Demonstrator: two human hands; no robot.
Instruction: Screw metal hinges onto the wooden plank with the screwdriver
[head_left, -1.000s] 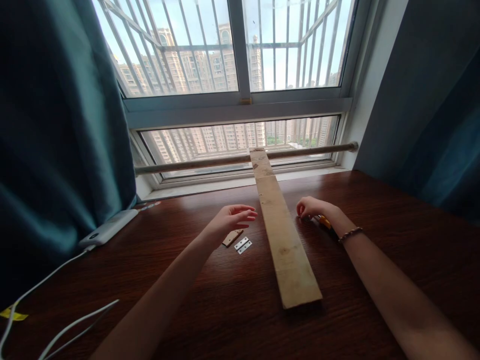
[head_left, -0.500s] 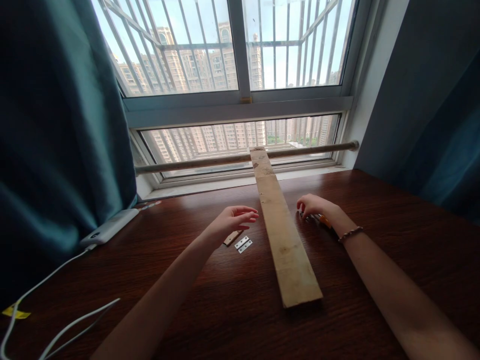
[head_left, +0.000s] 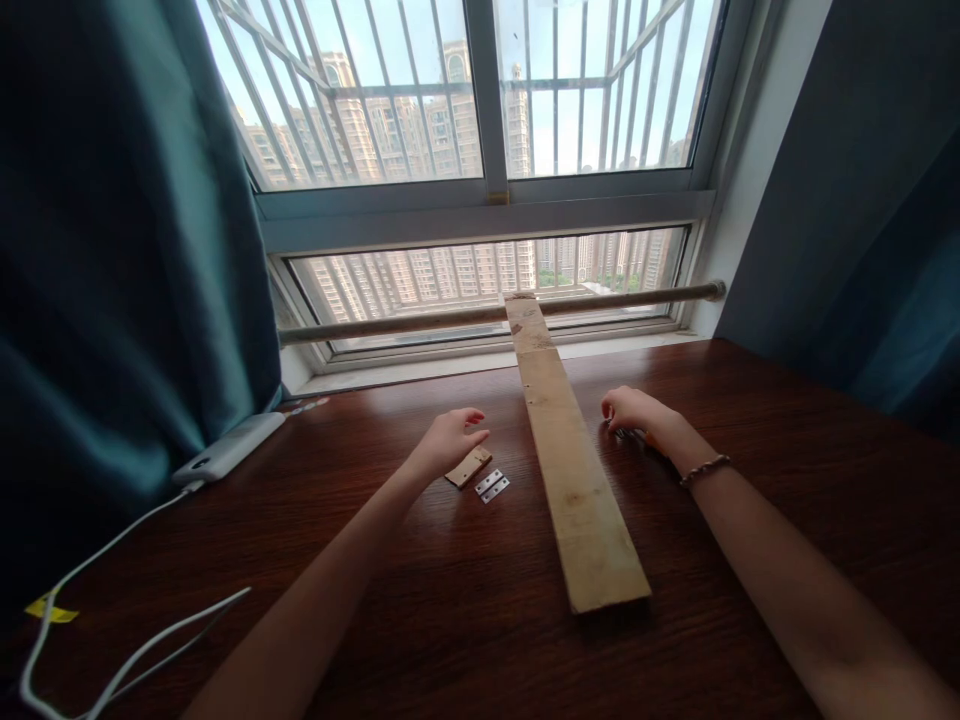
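My left hand [head_left: 446, 440] hovers left of the long board, thumb and fingers curved apart with nothing between them. Just below it lie a small wooden piece with holes [head_left: 470, 467] and a silver metal hinge [head_left: 492, 486] spread flat on the table. The long wooden board [head_left: 574, 470] lies between my hands, its far end at the rail by the window. To its right, my right hand [head_left: 636, 412] reaches down with fingers pinched at small metal items, too small to name. Under that hand and wrist, a tool with an orange part [head_left: 651, 440] is mostly hidden.
A white power strip [head_left: 229, 447] with a white cable [head_left: 112, 540] lies at the left of the dark wooden table [head_left: 420, 610]. A metal rail [head_left: 397, 325] crosses before the window. A blue curtain [head_left: 142, 250] hangs at the left.
My left hand has drawn back to the left, away from the board, uncovering more of the small wooden piece. My right hand stays at the small items, its fingers slightly more curled.
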